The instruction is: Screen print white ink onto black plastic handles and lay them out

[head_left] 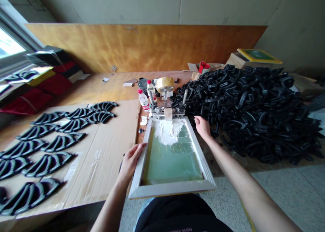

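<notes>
A screen-printing frame (135, 191) with a pale metal border and green mesh (172, 167) lies in front of me. White paste (166, 132) is smeared over the mesh's far end. At the frame's left side, my left hand (132, 157) is closed around the edge, its lower fingers hidden. A bit of something dark shows beside that wrist, too little of it to name. My right hand (203, 127) is curled shut just off the frame's far right edge, near the black curved parts (248, 107); whatever is in it is hidden. A metal clamp (169, 113) holds the frame's far end.
Black ribbed fan-shaped pieces (61, 142) lie in rows on cardboard (101, 161) at left. Behind the clamp stand two red-capped bottles (144, 100) and a tape roll (165, 85). Another yellow-edged screen (259, 55) rests at the back right. Red bundles (54, 85) sit by the window.
</notes>
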`<action>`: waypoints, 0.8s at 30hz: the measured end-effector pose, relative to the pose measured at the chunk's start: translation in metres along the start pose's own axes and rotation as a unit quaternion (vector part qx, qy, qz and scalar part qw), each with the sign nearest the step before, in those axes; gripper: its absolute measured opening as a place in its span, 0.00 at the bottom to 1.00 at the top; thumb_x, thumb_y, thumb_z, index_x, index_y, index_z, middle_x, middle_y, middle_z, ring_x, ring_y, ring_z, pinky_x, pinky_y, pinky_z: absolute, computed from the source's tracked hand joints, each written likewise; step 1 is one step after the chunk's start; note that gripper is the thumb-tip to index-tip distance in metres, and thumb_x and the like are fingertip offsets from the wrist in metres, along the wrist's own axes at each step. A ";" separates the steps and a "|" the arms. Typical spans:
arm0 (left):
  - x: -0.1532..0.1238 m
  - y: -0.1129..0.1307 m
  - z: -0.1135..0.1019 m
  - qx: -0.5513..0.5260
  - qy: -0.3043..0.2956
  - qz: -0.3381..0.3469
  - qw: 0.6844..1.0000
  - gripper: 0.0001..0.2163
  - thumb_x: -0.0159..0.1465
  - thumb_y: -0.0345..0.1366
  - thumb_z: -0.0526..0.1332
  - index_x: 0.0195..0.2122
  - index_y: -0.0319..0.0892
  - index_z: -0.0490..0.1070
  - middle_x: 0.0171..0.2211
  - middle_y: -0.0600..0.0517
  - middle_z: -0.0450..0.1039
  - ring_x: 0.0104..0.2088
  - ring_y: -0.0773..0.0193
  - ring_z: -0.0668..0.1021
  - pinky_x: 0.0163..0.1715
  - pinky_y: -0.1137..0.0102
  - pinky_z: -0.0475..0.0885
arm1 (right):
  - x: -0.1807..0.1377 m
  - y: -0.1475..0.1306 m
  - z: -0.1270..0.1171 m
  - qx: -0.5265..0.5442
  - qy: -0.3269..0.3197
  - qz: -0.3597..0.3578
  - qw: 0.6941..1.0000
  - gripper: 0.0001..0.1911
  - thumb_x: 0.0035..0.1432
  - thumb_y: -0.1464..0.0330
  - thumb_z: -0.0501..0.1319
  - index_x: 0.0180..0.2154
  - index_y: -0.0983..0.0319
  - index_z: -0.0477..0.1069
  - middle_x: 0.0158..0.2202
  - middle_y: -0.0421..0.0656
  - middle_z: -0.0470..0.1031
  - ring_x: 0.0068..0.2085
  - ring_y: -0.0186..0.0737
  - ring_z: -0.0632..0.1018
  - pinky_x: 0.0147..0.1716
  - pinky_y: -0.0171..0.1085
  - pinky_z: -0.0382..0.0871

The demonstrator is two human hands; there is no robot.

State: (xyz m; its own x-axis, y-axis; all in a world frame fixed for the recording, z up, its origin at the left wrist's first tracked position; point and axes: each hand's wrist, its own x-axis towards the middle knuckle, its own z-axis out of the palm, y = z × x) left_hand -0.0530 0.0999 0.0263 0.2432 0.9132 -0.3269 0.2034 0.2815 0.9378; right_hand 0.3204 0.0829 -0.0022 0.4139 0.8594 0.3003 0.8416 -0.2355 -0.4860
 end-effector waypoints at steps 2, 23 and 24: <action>0.003 -0.026 0.003 0.023 -0.015 -0.007 1.000 0.34 0.55 0.57 0.63 0.59 0.44 0.67 0.29 0.53 0.77 0.25 0.65 0.75 0.23 0.73 0.66 | 0.015 -0.024 -0.001 0.006 0.036 -0.069 0.997 0.22 0.64 0.64 0.57 0.58 0.63 0.66 0.56 0.53 0.70 0.57 0.49 0.69 0.56 0.46 0.64; 0.014 -0.064 0.016 0.043 0.019 -0.021 0.999 0.35 0.55 0.57 0.62 0.60 0.40 0.65 0.34 0.49 0.79 0.31 0.60 0.78 0.28 0.71 0.70 | -0.023 -0.083 0.019 -0.038 -0.208 -0.381 0.900 0.07 0.56 0.78 0.59 0.35 0.62 0.73 0.35 0.44 0.76 0.40 0.41 0.73 0.38 0.37 0.63; 0.013 -0.060 0.016 0.047 0.021 -0.023 0.998 0.35 0.55 0.57 0.62 0.59 0.41 0.66 0.34 0.49 0.79 0.31 0.60 0.78 0.28 0.71 0.70 | -0.029 -0.081 0.022 -0.042 -0.194 -0.388 0.900 0.09 0.56 0.79 0.58 0.36 0.63 0.73 0.36 0.45 0.76 0.41 0.42 0.73 0.39 0.37 0.64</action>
State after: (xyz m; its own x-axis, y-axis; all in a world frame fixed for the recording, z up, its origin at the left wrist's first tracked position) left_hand -0.0467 0.0896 -0.0362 0.1914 0.9122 -0.3622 0.3014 0.2966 0.9062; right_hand 0.2328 0.0873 0.0103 -0.4478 0.8704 0.2049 0.8554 0.4837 -0.1853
